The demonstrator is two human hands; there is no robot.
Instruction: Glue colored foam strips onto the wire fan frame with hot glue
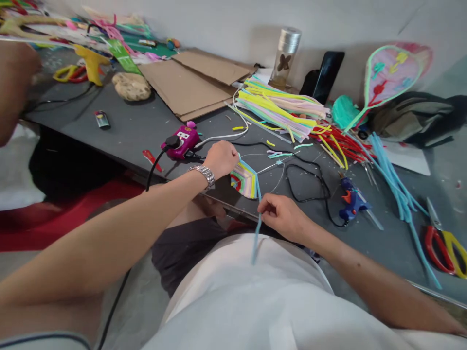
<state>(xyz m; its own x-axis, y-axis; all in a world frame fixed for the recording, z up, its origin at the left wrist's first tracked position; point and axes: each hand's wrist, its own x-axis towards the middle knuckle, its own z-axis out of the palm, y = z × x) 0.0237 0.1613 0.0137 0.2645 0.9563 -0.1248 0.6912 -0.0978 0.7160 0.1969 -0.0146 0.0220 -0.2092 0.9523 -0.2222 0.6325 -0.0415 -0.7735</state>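
Observation:
My left hand (221,159), with a metal-link watch (202,176) on its wrist, grips the top of a fan-shaped woven pipe-cleaner piece (243,181) striped in red, green, yellow and blue. A thin wire loop (272,167) extends from that piece across the dark table (120,131). My right hand (282,217) pinches a light blue pipe cleaner (257,237) close to the piece's lower edge, and its end hangs down over my white shirt.
A blue glue gun (353,199), its black cord and a magenta power unit (181,142) lie near my hands. Pipe-cleaner bundles (277,109), red-handled scissors (440,248) and cardboard sheets (186,82) also lie on the table. Another person's arm (14,87) intrudes at far left.

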